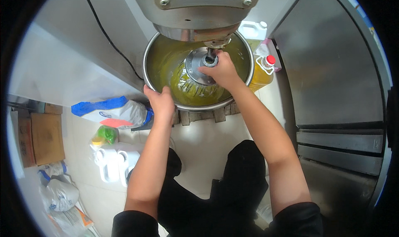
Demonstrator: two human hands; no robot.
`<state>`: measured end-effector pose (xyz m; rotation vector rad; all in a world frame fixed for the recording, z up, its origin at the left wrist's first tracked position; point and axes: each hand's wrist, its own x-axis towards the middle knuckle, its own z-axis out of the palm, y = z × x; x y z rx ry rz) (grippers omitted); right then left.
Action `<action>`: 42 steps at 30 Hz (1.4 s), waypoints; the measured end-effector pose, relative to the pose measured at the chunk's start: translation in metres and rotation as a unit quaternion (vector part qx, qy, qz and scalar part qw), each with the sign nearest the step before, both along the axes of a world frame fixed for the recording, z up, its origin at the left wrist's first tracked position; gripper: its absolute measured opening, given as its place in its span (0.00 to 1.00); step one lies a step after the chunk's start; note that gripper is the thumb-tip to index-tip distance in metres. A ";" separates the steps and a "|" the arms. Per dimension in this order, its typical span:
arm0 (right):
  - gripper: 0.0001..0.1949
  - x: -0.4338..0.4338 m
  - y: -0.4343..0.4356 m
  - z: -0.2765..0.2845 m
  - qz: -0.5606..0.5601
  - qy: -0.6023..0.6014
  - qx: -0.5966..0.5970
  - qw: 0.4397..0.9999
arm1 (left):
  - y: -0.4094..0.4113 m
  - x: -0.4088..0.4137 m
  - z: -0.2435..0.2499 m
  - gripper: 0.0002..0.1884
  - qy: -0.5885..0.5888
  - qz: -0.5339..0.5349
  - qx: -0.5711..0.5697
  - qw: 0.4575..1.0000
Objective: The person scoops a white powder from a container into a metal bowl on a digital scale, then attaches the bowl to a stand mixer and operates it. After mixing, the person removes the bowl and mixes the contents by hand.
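Observation:
Below the head of a planetary mixer (193,17) stands a deep steel mixing bowl (199,107) with yellow-green liquid (162,65) in it. A wire whisk attachment (197,69) with a round metal hub sits in the bowl, its wires partly in the liquid. My right hand (223,68) grips the hub at its collar, close under the mixer's drive shaft (211,52). Whether the collar is joined to the shaft, I cannot tell. My left hand (161,101) holds the bowl's near left rim, thumb and fingers over the edge.
Right of the bowl stand an oil jug (263,73) with a red cap and a white jug (253,29). A steel cabinet (333,65) rises at right. Leftward lie a blue-and-white sack (115,112), white jugs (109,162) and cardboard boxes (46,139). A black cable (107,34) hangs along the wall.

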<state>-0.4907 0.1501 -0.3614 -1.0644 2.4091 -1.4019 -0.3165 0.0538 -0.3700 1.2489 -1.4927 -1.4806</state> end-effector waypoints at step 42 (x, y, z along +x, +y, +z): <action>0.19 -0.013 -0.006 0.016 -0.009 0.020 0.000 1.000 | 0.002 -0.005 -0.021 0.32 -0.046 0.042 -0.180 0.982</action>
